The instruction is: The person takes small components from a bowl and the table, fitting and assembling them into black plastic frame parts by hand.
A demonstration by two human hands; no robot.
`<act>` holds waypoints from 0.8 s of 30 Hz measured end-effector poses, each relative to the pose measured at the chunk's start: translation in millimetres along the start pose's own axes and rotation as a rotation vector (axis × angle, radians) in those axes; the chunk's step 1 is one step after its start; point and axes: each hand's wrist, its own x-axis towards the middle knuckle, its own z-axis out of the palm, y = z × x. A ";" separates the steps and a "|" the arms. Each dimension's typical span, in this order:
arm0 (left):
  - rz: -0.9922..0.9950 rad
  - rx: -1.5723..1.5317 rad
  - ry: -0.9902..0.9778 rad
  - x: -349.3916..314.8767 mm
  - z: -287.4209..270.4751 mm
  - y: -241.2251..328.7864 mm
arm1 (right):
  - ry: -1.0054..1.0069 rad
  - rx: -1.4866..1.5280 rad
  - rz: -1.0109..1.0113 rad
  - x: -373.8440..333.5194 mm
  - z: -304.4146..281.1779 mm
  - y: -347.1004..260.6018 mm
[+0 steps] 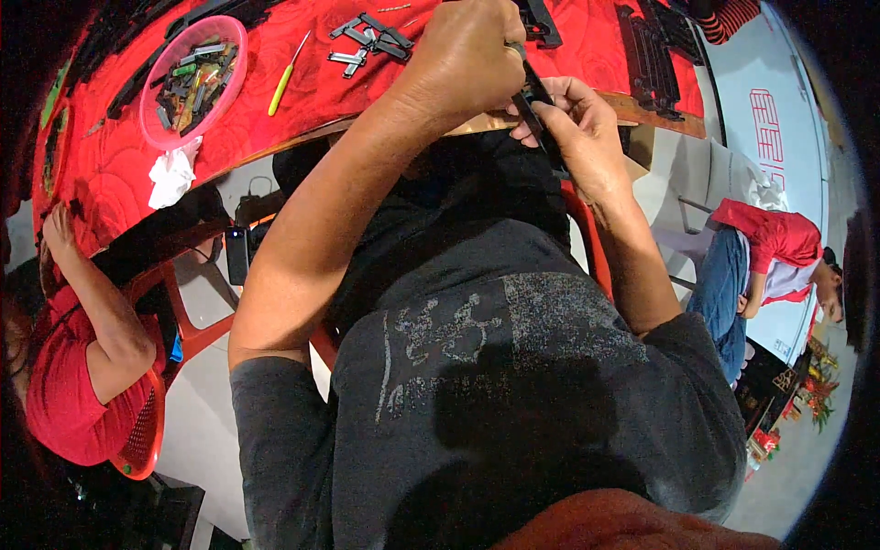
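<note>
Both hands are raised over the near edge of a table with a red cloth (312, 101). A long, narrow black piece (534, 121) runs slanting between them; its exact kind cannot be made out. My left hand (477, 60) is closed in a fist around its upper end, and the fingers hide what lies inside. Lower down, my right hand (584, 128) pinches the same piece between thumb and fingers. Left of my left hand lie several small grey and black metal parts (371, 41) in a loose pile. A screwdriver with a yellow handle (280, 90) rests farther left.
A pink basket (240, 78) of small mixed parts stands at the left, with crumpled white tissue (172, 174) at the table edge below it. Long black parts (651, 60) lie at the right. A person in red (92, 367) sits left; another (770, 247) sits right.
</note>
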 end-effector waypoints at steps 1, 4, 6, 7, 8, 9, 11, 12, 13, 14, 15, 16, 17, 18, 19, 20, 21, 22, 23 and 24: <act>0.001 0.000 -0.002 0.3 0.3 2.5 | 0.008 0.006 0.003 0.1 -0.3 0.2; -0.089 0.023 -0.011 -0.5 -0.1 6.8 | -0.002 0.012 -0.004 -0.2 0.7 0.1; -0.002 0.062 0.012 1.0 3.8 0.5 | -0.008 0.011 -0.013 0.4 0.0 1.0; 0.000 0.062 0.012 1.3 5.0 -1.8 | -0.001 0.014 -0.006 0.0 0.4 1.1; -0.061 0.019 -0.002 0.5 4.9 1.5 | 0.007 0.017 0.003 -0.7 0.5 1.0; -0.123 -0.023 -0.016 0.2 4.6 4.4 | 0.010 0.017 0.003 -0.4 -0.3 1.4; -0.150 -0.040 -0.046 -0.1 1.8 8.9 | 0.005 -0.006 -0.001 0.8 -1.1 2.5; -0.179 -0.056 -0.074 -0.5 0.8 9.9 | 0.003 -0.006 -0.001 0.5 -0.5 2.0; -0.180 -0.055 -0.073 0.7 6.7 -0.6 | 0.007 -0.004 0.007 0.1 0.5 1.1; -0.011 0.123 0.060 2.7 17.3 -21.2 | 0.007 -0.004 0.014 0.5 2.1 0.8; 0.160 0.298 0.188 3.6 22.6 -26.6 | 0.008 -0.004 0.014 0.6 1.9 0.7; 0.161 0.298 0.189 3.4 26.5 -32.6 | 0.002 -0.006 0.005 0.8 1.5 1.2; 0.194 0.322 0.219 3.4 28.7 -32.3 | -0.001 -0.007 -0.002 0.9 0.2 2.7; 0.228 0.346 0.249 3.3 30.2 -32.3 | 0.002 -0.006 -0.002 1.2 -1.0 4.5; 0.229 0.344 0.247 3.1 31.1 -32.5 | -0.005 0.002 -0.020 1.7 -2.1 6.6; 0.235 0.347 0.243 2.4 30.5 -30.1 | -0.013 0.010 -0.040 1.9 -2.6 7.2; 0.242 0.350 0.239 1.3 30.3 -27.9 | -0.011 0.011 -0.040 1.8 -2.6 7.2; 0.243 0.349 0.237 0.3 31.5 -26.1 | 0.000 0.011 -0.040 1.7 -2.4 7.1; 0.218 0.355 0.249 -0.3 33.2 -24.6 | 0.010 0.012 -0.040 2.3 -1.8 7.4; 0.193 0.361 0.260 -1.1 34.1 -23.3 | 0.011 0.013 -0.041 2.7 -0.8 7.4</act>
